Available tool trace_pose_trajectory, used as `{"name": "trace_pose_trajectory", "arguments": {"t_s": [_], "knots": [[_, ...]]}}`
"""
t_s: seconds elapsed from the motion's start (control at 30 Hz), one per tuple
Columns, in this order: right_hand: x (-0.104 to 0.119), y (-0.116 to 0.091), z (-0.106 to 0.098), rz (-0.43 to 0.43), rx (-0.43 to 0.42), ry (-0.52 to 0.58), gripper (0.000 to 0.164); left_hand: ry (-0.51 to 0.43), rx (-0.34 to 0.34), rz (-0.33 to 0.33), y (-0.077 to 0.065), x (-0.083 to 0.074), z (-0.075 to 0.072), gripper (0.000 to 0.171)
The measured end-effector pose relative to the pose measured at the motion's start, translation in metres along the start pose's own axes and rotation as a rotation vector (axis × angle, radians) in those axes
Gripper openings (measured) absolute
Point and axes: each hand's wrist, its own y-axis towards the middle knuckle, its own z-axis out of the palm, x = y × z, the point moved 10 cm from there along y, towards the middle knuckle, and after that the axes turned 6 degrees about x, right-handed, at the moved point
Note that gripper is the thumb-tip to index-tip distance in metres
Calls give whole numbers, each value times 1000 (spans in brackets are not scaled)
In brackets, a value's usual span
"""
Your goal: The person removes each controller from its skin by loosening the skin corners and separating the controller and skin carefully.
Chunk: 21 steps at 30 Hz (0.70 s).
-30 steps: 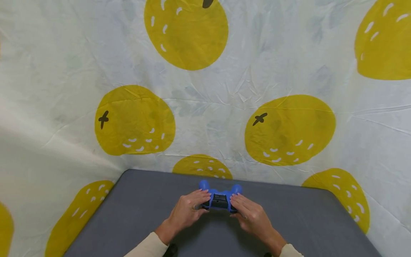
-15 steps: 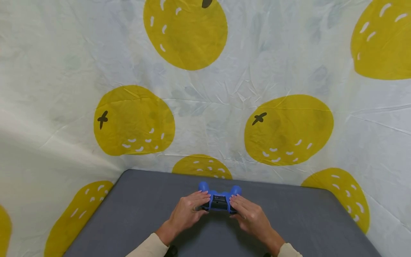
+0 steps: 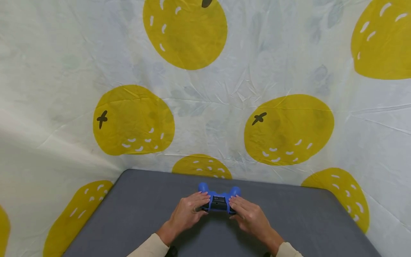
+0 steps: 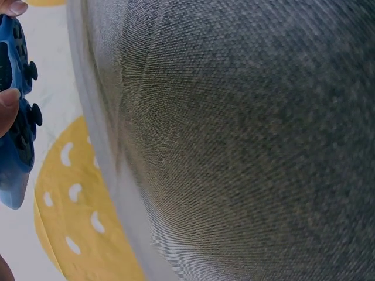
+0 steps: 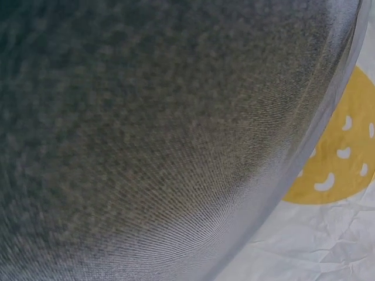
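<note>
Between both hands is a blue game controller (image 3: 219,202), its black front edge towards me and its two rounded grips pointing away. My left hand (image 3: 187,211) pinches its left end, fingers on top and thumb below. The right hand (image 3: 252,216) holds the opposite end the same way. In the left wrist view the controller (image 4: 17,140) shows at the left edge, with two dark thumbsticks on its underside and a thumb (image 4: 7,108) against it. The right wrist view shows neither the hand nor the controller. A shadow below suggests the controller is held above the table.
A dark grey cloth-covered table (image 3: 144,221) spreads beneath the hands. White fabric with large yellow fruit prints (image 3: 135,119) hangs behind it and along both sides. Cream sleeves (image 3: 149,246) cover the forearms, and a dark object (image 3: 172,251) shows beside the left wrist.
Both hands keep their hold on the controller. Its grips tip very slightly, and otherwise it stays almost in the same place.
</note>
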Motion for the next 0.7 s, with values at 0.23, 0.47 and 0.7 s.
{"name": "trace_pose_trajectory", "arguments": {"t_s": [0.23,0.47,0.7], "knots": [[0,0,2,-14,-6,6,58,14,-13,8,-2,1,3,51],[-2,1,5,-9,9,11,57,6,-2,0,-2,4,5,49],[-2,0,10,-10,27,7,51,37,-4,5,-4,6,8,50]]}}
